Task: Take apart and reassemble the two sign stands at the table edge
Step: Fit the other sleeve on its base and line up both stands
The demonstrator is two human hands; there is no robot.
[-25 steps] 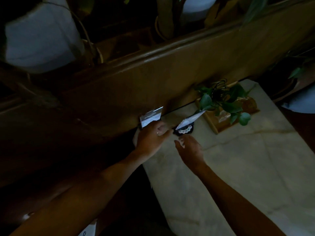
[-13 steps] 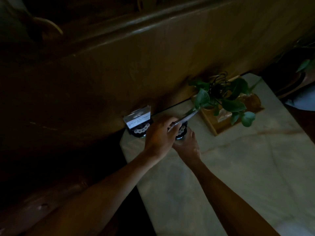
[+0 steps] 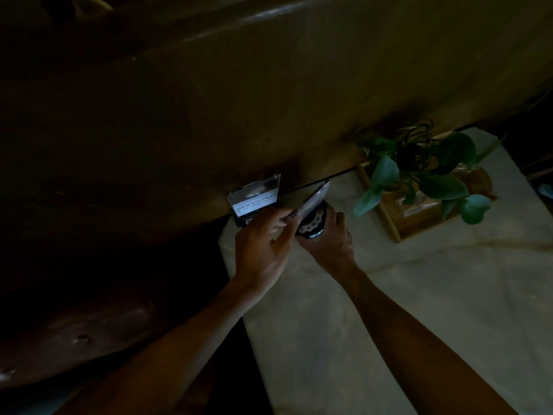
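Two small sign stands sit at the far left corner of the pale marble table [image 3: 389, 310]. The left sign stand [image 3: 256, 199] stands upright against the wooden wall, its clear panel showing a white label in a dark base. My left hand [image 3: 263, 247] pinches the lower edge of the second clear sign panel [image 3: 314, 199], which tilts to the right. My right hand [image 3: 332, 238] wraps around that stand's round dark base [image 3: 311, 227], which has a row of pale beads on its front. Whether the panel sits in the base slot is hidden by my fingers.
A wooden tray [image 3: 386, 211] with a leafy green plant [image 3: 425, 178] stands just right of the stands. A tall brown wooden wall [image 3: 269, 100] runs along the table's far edge. Left of the table the floor drops into darkness. The scene is very dim.
My left hand left the left stand, which now stands alone by the wall, and took the tilted panel. My right hand closed around the round base. The camera moved closer.
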